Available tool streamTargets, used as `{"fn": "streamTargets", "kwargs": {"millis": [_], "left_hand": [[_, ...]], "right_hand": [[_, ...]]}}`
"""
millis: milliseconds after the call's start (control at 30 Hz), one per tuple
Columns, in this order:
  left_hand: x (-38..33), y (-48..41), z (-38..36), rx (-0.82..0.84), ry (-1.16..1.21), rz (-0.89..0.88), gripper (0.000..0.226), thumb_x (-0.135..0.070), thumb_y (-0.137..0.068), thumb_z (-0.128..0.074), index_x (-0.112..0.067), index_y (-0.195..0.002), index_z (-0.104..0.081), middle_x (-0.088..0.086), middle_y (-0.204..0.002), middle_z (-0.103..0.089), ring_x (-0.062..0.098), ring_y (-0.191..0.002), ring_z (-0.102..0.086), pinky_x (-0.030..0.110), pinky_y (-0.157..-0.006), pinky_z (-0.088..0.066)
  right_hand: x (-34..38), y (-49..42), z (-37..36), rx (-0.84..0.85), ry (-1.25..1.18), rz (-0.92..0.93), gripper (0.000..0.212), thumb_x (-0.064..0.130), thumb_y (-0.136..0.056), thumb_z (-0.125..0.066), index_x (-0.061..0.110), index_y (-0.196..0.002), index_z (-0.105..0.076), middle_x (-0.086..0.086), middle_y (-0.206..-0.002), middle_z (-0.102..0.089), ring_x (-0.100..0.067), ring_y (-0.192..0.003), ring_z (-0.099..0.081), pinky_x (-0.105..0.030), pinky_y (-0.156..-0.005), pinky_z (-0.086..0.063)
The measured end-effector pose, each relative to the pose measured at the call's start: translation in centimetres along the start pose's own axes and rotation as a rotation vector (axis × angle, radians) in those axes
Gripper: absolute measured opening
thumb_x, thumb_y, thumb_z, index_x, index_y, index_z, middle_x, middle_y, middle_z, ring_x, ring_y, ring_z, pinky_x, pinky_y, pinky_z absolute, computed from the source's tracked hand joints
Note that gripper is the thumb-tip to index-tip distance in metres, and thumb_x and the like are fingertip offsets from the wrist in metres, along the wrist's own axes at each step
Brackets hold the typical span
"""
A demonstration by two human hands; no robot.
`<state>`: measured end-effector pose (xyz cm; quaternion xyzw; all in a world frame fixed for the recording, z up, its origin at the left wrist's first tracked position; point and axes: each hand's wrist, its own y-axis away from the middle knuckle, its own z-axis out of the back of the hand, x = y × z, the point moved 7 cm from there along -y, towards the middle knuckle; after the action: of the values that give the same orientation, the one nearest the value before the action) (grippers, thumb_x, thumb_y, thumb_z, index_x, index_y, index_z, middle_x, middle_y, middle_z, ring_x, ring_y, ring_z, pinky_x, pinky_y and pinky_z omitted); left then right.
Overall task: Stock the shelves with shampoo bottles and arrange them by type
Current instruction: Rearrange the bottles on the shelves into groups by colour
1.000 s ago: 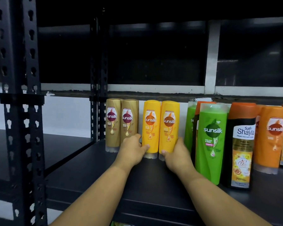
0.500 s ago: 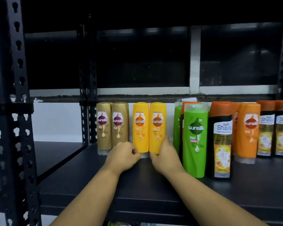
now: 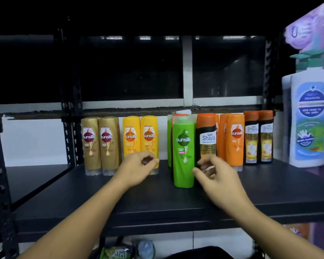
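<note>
**Q:** State the structure and the room, starting from the left.

**A:** A black perforated rack upright [image 3: 0, 165] stands far to the left of the left hand [image 3: 138, 169]. The dark shelf [image 3: 157, 204] runs under both hands. Behind the shelf are a white wall [image 3: 36, 141] and a white-framed dark window [image 3: 187, 71].

**Q:** Where are the bottles?

**A:** Left of the left hand are two gold bottles [image 3: 91, 146], upright and touching. Directly behind that hand are two yellow bottles [image 3: 131, 137]. Between the hands a green bottle [image 3: 183, 152] stands forward of the row. Behind the right hand [image 3: 216, 177] is a black-and-orange Shayla bottle [image 3: 207, 135]. To the right of that hand are orange bottles [image 3: 234, 139], two smaller Shayla bottles [image 3: 258, 137] and a white pump bottle [image 3: 310, 118].

**Q:** What is the state of each hand?

**A:** The left hand has its fingers curled inward and holds nothing. Whether it touches the yellow bottles cannot be told. The right hand is blurred, with fingers loosely bent, and holds nothing. It is just beside the green bottle.
</note>
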<state>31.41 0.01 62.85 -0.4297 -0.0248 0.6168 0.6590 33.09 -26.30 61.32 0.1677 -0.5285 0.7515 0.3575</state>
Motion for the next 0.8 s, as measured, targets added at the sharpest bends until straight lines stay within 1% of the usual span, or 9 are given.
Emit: {"fn": "streamTargets", "kwargs": {"millis": [33,100,200,300,400,533,633,733,800], "left_hand": [[-1.1,-0.1,-0.7,-0.015,0.113,0.018,0.014,-0.037,-0.095,-0.07,-0.025,-0.102,-0.072,-0.006,-0.095,-0.071,0.006,-0.085,-0.064,0.019,-0.074,-0.052],[-2.9,-0.4,-2.6,0.013,0.25,0.052,0.033,-0.049,-0.089,-0.074,-0.029,-0.115,-0.065,-0.004,-0.101,-0.067,0.013,-0.086,-0.065,0.022,-0.073,-0.054],[-4.9,-0.6,-5.3,0.069,0.23,0.064,0.063,-0.063,-0.078,-0.078,-0.035,-0.128,-0.051,-0.013,-0.11,-0.066,0.008,-0.097,-0.066,0.027,-0.082,-0.055],[-5.3,-0.6,-6.7,0.017,0.281,0.067,0.068,-0.056,-0.072,-0.086,-0.041,-0.125,-0.046,-0.018,-0.114,-0.07,-0.001,-0.105,-0.067,0.033,-0.091,-0.059],[-4.5,-1.0,-6.5,-0.054,0.303,0.062,0.063,-0.049,-0.072,-0.09,-0.046,-0.118,-0.046,-0.019,-0.113,-0.072,-0.005,-0.101,-0.067,0.031,-0.09,-0.058],[-3.8,-0.7,-5.7,-0.099,0.311,0.074,0.062,-0.045,-0.074,-0.09,-0.046,-0.117,-0.046,-0.018,-0.108,-0.072,-0.006,-0.095,-0.068,0.027,-0.084,-0.058],[-3.4,-0.4,-5.1,-0.141,0.301,0.088,0.063,-0.042,-0.074,-0.09,-0.039,-0.12,-0.047,-0.018,-0.105,-0.071,-0.007,-0.09,-0.067,0.022,-0.078,-0.057],[-3.3,-0.1,-4.8,-0.17,0.29,0.097,0.061,-0.04,-0.076,-0.089,-0.037,-0.12,-0.048,-0.019,-0.101,-0.069,-0.01,-0.087,-0.066,0.013,-0.07,-0.052],[-3.3,0.0,-4.7,-0.169,0.285,0.105,0.061,-0.04,-0.077,-0.089,-0.036,-0.122,-0.047,-0.02,-0.1,-0.068,-0.01,-0.086,-0.065,0.013,-0.069,-0.051]], "right_hand": [[-0.8,-0.6,1.2,-0.076,-0.028,-0.02,0.032,0.035,-0.085,-0.078,0.028,-0.11,-0.058,0.01,-0.101,-0.061,-0.008,-0.087,-0.06,-0.029,-0.077,-0.053],[-2.6,-2.0,2.3,-0.126,-0.019,-0.075,0.062,0.041,-0.079,-0.083,0.028,-0.127,-0.045,0.007,-0.119,-0.051,-0.013,-0.106,-0.055,-0.035,-0.09,-0.051],[-5.4,-3.6,1.6,0.004,-0.094,-0.184,0.092,0.041,-0.074,-0.088,0.029,-0.142,-0.027,0.004,-0.128,-0.047,-0.018,-0.117,-0.054,-0.041,-0.101,-0.049],[-7.3,-4.0,0.4,0.118,-0.191,-0.228,0.086,0.035,-0.08,-0.084,0.037,-0.145,-0.027,0.006,-0.115,-0.059,-0.012,-0.106,-0.065,-0.039,-0.095,-0.056],[-8.2,-4.5,0.5,0.071,-0.253,-0.218,0.068,0.023,-0.088,-0.077,0.034,-0.139,-0.033,0.006,-0.111,-0.062,-0.009,-0.101,-0.067,-0.03,-0.087,-0.057],[-9.9,-4.8,1.5,-0.043,-0.209,-0.287,0.065,0.039,-0.087,-0.077,0.043,-0.136,-0.035,0.004,-0.12,-0.06,-0.016,-0.108,-0.065,-0.044,-0.095,-0.055],[-10.2,-4.5,2.2,-0.109,-0.145,-0.319,0.066,0.046,-0.085,-0.076,0.045,-0.135,-0.033,0.004,-0.124,-0.059,-0.021,-0.115,-0.061,-0.05,-0.097,-0.053],[-9.8,-4.5,2.5,-0.159,-0.044,-0.308,0.068,0.046,-0.086,-0.073,0.036,-0.14,-0.033,0.0,-0.13,-0.057,-0.028,-0.12,-0.057,-0.054,-0.098,-0.051],[-9.6,-4.4,2.7,-0.177,0.005,-0.326,0.071,0.042,-0.089,-0.072,0.027,-0.147,-0.032,-0.007,-0.137,-0.051,-0.032,-0.125,-0.052,-0.056,-0.101,-0.047]]}}
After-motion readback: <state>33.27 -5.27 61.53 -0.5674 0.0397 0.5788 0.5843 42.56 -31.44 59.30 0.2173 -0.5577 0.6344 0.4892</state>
